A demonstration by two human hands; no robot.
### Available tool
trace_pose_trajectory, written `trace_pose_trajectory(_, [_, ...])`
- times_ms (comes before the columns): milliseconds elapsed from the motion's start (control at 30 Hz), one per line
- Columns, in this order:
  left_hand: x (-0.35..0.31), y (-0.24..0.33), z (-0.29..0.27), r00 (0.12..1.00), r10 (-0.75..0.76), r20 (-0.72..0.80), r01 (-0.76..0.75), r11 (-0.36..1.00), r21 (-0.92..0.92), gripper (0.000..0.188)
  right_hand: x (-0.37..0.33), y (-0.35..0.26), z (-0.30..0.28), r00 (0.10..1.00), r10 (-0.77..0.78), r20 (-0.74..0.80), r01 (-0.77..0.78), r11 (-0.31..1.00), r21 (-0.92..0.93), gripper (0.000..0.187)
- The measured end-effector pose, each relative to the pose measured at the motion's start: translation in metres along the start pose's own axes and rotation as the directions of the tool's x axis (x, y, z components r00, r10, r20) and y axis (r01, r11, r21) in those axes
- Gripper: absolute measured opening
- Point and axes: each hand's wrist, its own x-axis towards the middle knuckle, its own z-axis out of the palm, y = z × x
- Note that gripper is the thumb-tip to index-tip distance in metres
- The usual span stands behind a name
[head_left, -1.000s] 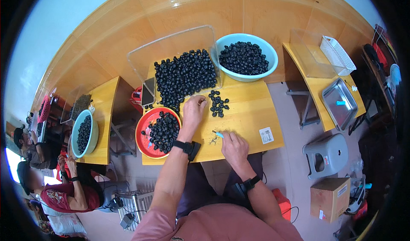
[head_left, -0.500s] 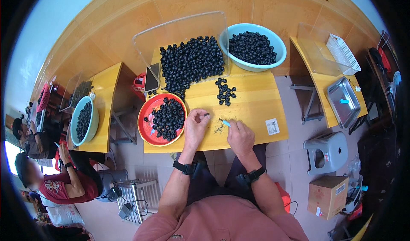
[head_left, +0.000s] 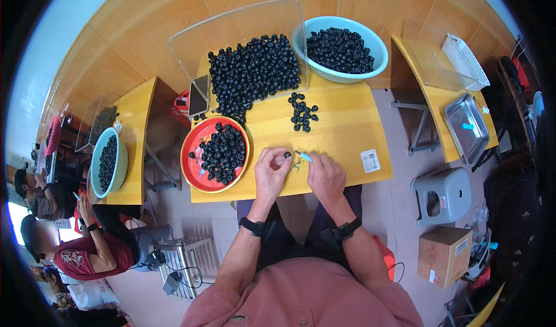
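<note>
My left hand pinches one small round black piece between thumb and fingertips, over the yellow table. Close by on the right, my right hand grips a small light-blue-handled tool, its thin tip pointing at the piece. I cannot tell whether tip and piece touch. Fine brownish crumbs lie on the wood beneath. Left of my left hand, a red round tray holds many similar black pieces. Beyond my hands sits a loose cluster of them, with a large pile farther back.
A clear plastic panel borders the pile. A light-blue basin of black pieces stands at the back right, a phone at the left. A grey stool and cardboard box are on the right; a person sits left.
My left hand has moved slightly right, and the black piece now shows more clearly at its fingertips, nearer the tool. The whole view has shifted a little.
</note>
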Motion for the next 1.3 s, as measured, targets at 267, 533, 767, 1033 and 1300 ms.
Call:
trace_pose_trajectory(267, [0.0,-0.006,0.0,0.991,0.134,0.025,-0.136,0.987,0.087,0.019,0.002,-0.001,-0.003,1.0,-0.003,-0.003,0.003,1.0,0.014,0.01])
trace_pose_trajectory(533, [-0.003,0.002,0.001,0.996,0.074,0.043,-0.082,0.969,0.235,0.026,0.0,0.001,-0.002,0.997,-0.08,-0.001,0.08,0.994,0.071,0.011])
trace_pose_trajectory(767, [-0.002,-0.001,0.001,0.991,0.12,0.058,-0.131,0.956,0.262,0.028,0.001,-0.001,-0.003,0.994,-0.109,0.007,0.108,0.992,0.068,0.013])
trace_pose_trajectory(1033, [-0.003,-0.005,0.001,0.997,0.006,0.076,-0.015,0.992,0.129,0.03,0.002,-0.001,-0.004,0.994,-0.104,0.013,0.103,0.991,0.083,0.013])
trace_pose_trajectory(1300, [-0.001,-0.013,-0.002,0.999,-0.026,0.035,0.03,0.993,-0.118,0.029,0.005,-0.002,-0.001,0.999,-0.032,0.032,0.031,0.999,0.019,0.009])
